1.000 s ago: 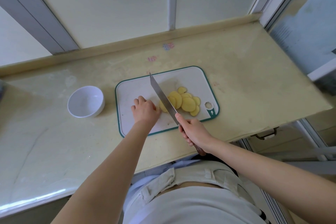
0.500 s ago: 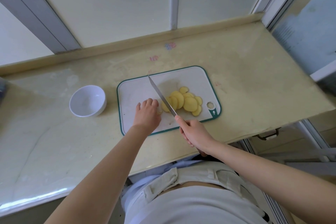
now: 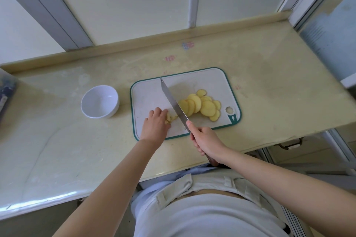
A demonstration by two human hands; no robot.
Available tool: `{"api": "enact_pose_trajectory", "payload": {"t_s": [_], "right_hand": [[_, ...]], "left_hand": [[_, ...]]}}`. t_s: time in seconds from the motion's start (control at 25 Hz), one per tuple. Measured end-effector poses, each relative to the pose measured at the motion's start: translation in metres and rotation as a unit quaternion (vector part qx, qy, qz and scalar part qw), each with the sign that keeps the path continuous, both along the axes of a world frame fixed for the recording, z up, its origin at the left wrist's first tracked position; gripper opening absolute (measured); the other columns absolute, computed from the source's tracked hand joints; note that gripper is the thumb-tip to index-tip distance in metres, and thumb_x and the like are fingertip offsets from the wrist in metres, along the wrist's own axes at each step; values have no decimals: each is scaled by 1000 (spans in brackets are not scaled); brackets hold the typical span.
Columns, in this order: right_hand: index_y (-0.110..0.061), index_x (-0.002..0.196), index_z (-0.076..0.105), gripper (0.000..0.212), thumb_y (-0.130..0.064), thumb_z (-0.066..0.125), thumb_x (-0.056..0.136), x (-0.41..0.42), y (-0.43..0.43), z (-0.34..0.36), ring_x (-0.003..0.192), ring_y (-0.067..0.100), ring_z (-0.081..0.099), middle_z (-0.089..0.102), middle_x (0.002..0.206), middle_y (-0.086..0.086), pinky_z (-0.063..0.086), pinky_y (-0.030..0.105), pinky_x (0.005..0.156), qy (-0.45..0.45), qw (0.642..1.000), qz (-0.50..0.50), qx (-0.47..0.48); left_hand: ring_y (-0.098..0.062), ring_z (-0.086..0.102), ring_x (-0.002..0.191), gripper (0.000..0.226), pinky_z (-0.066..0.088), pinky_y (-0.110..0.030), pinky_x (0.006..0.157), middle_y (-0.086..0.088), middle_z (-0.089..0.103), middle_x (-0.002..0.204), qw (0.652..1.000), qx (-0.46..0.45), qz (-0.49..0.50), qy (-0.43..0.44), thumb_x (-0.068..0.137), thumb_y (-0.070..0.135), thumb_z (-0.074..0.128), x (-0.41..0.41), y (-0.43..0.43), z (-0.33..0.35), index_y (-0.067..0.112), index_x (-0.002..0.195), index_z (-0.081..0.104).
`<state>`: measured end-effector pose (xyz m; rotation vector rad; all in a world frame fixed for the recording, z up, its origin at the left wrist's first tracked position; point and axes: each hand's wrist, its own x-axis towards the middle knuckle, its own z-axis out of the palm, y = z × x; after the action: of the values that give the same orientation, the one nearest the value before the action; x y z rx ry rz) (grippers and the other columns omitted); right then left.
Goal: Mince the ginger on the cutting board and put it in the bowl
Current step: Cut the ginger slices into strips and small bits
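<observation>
Left hand [image 3: 156, 127] curls over a small clump of ginger [image 3: 171, 117] near the cutting board's [image 3: 148, 90] front edge, while the right hand [image 3: 207, 141] is wrapped round the knife [image 3: 173, 102] handle, the blade slanting between that clump and the fanned slices on its right. Bare board lies behind the left hand, and the white bowl [image 3: 99, 101] stands just left of the board, apart from it. It all sits on a pale yellow counter [image 3: 269, 82] with a raised back lip below pale wall panels.

White bowl [image 3: 99, 101], teal-rimmed white cutting board [image 3: 148, 92], yellow ginger [image 3: 200, 105]
</observation>
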<state>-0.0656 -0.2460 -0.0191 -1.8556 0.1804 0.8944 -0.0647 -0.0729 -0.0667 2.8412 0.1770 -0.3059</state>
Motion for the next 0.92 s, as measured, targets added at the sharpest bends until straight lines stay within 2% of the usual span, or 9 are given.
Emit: {"api": "enact_pose_trajectory", "payload": {"t_s": [0.12,0.24,0.36,0.48,0.56,0.64,0.72,0.8,0.92], "right_hand": [[-14,63,41,51,-50,42,99,1,0,0,37,11,31,36,48,-2,28,22,39,6,1000,-7,5],[-14,62,41,52,-50,42,100,1,1,-1,37,11,31,36,47,-3,27,22,40,11,1000,-18,13],[-14,61,41,52,-49,42,100,1,3,-1,36,11,31,37,47,-2,27,22,40,10,1000,-22,17],[-14,61,41,52,-50,42,99,1,3,-2,35,10,32,37,48,-1,28,22,38,4,1000,-22,12],[-14,61,41,53,-50,42,99,2,1,-3,35,11,31,37,47,-2,28,22,38,2,1000,-19,10],[-15,61,41,53,-51,42,99,2,0,-4,35,11,30,36,45,-4,28,21,38,5,1000,-18,11],[-14,61,41,53,-51,41,99,2,-1,-5,35,11,30,35,44,-4,28,20,39,6,1000,-17,10],[-14,61,41,53,-52,41,99,2,0,-4,36,11,30,35,45,-4,28,20,39,6,1000,-14,7],[-15,61,38,54,-55,39,99,3,5,0,38,12,28,32,45,-5,27,19,39,28,999,-24,9]], "left_hand": [[-22,41,109,40,42,-29,88,-6,46,119,999,-42,24,-19,92,15,56,-1,3,-2,15,131,49],[-23,43,104,37,42,-29,85,-7,49,114,998,-56,18,-31,90,7,57,-1,6,-5,12,127,55],[-23,44,103,36,43,-29,83,-8,51,114,997,-57,15,-41,89,4,57,2,7,-4,11,125,55],[-23,43,104,42,44,-30,72,-5,50,119,999,-4,-37,-36,89,1,54,8,6,0,14,129,49],[-22,42,107,37,42,-29,68,-2,48,123,998,19,-46,-34,93,9,48,9,4,4,17,130,46],[-23,44,108,30,43,-32,76,-2,48,123,999,20,-24,-44,95,22,44,9,0,8,17,124,50],[-24,45,110,30,38,-37,93,-3,48,123,998,42,-18,-41,95,32,44,8,-6,8,18,120,51],[-25,43,117,32,27,-47,105,-3,46,126,997,69,-15,-19,95,34,44,11,-14,7,19,122,47],[-22,39,126,35,14,-58,111,-1,45,129,996,89,-18,-3,95,30,44,16,-21,4,20,128,40]]}}
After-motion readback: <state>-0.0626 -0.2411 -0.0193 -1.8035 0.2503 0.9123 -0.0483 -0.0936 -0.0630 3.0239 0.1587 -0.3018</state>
